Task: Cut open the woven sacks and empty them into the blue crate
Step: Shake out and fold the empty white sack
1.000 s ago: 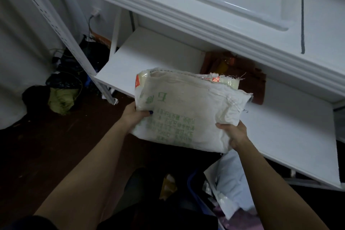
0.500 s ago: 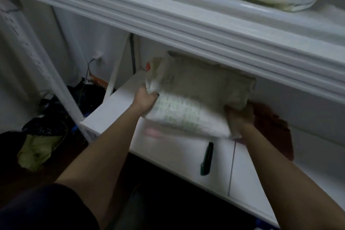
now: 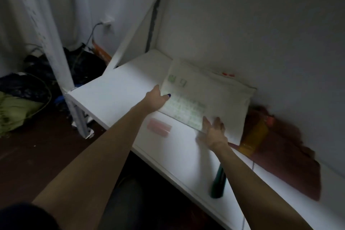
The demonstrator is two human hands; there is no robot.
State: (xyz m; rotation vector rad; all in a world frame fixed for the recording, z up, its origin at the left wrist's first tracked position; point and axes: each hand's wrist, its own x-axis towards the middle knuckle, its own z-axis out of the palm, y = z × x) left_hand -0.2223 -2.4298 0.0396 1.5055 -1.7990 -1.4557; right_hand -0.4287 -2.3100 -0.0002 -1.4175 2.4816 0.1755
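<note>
Here my left hand [image 3: 155, 99] grips the left edge of the flat, green-printed sack [image 3: 214, 95]; my right hand [image 3: 212, 133], fingers spread, touches its near edge.

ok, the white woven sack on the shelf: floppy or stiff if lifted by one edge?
Likely floppy: the woven sack lies pillowy with soft edges, so it should sag. Looks filled, so probably weighty; the left hand grips its edge, the right hand open at its corner. On the smooth shelf, it would probably slide, not tip.
</note>
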